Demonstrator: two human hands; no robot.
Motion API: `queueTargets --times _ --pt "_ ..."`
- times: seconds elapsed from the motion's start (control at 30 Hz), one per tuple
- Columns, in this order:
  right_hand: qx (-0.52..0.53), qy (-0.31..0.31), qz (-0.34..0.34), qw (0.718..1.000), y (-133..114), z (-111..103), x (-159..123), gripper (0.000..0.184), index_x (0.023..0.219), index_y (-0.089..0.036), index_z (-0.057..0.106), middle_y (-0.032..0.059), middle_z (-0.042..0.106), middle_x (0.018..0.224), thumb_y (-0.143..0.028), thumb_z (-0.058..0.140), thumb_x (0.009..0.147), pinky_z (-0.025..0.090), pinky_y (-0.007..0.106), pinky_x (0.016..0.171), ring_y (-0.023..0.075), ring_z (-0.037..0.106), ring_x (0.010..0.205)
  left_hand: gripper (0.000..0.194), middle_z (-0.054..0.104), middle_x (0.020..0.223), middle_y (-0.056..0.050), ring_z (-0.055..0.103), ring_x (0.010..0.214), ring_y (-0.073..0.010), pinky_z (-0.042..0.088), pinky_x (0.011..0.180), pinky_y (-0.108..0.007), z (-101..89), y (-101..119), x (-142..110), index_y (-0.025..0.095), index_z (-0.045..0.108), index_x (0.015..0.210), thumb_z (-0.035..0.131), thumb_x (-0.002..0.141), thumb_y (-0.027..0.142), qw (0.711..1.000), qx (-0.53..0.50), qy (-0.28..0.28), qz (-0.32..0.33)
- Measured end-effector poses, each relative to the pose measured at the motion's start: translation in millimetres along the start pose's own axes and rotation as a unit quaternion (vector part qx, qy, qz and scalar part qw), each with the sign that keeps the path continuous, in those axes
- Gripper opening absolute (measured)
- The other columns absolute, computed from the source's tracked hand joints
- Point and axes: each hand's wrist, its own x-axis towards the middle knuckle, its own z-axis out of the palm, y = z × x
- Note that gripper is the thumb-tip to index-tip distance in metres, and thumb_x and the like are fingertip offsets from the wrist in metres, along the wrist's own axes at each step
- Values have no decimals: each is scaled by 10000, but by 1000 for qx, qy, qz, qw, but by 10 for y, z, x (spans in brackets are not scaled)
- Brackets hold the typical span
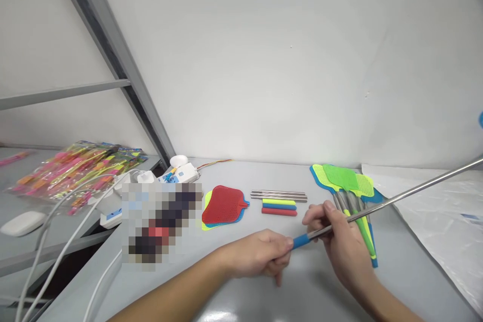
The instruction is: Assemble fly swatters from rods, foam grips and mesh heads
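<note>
A fly swatter with a blue grip [301, 241] and a long extended metal rod [411, 191] slants up to the right, out of view. My left hand [264, 254] is closed around the end of the blue grip. Farther along, my right hand [345, 244] pinches the rod just beyond the grip. A small blue piece [481, 119] shows at the right edge; whether it joins the rod is cut off. Behind my hands lie loose red, blue and yellow swatter heads [224, 205], several metal rods [279, 195], and yellow, blue and red grips [279, 211].
Several whole fly swatters [341, 178] lie stacked at right, beside white plastic sheeting [426, 201]. A power strip [183, 173], white cables [49, 221] and a blurred-out patch [162, 226] are at left. Bagged colourful goods [83, 166] rest beyond a metal frame [113, 50].
</note>
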Motion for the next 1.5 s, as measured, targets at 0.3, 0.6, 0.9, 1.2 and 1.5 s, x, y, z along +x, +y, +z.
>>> queueTargets --times 0.3,0.6,0.9,1.2,1.5 --pt "133 170 -99 971 -410 -355 331 448 585 -190 542 -59 251 524 -496 511 910 245 262 472 95 257 477 511 230 470 112 176 429 -67 451 653 -320 -37 98 -22 216 326 583 473 917 574 999 -12 6 -37" --pt "-31 -15 -24 999 -20 108 -42 584 667 -167 684 -28 354 497 -616 406 917 335 264 503 121 401 503 499 239 452 107 202 424 -70 431 667 -312 -15 74 -39 205 376 595 447 930 568 999 -15 9 -28" --pt "101 192 -103 971 -332 -285 300 444 603 -195 524 -48 374 520 -537 547 886 321 235 467 97 360 482 466 230 469 119 165 420 -61 469 676 -334 -68 108 -35 204 372 620 438 949 528 998 -17 47 -30" --pt "-6 -32 -30 999 -56 53 73 479 834 -151 672 -79 256 490 -605 525 875 296 251 477 103 310 477 480 232 474 120 180 411 -57 472 694 -328 -82 111 -38 200 380 634 438 938 568 998 -33 43 -21" --pt "95 36 -44 994 -138 -46 185 325 886 -180 668 -87 226 532 -492 577 900 264 239 466 75 239 477 484 239 466 121 187 400 -58 450 706 -324 -93 110 -34 202 379 643 413 937 584 997 -57 41 -31"
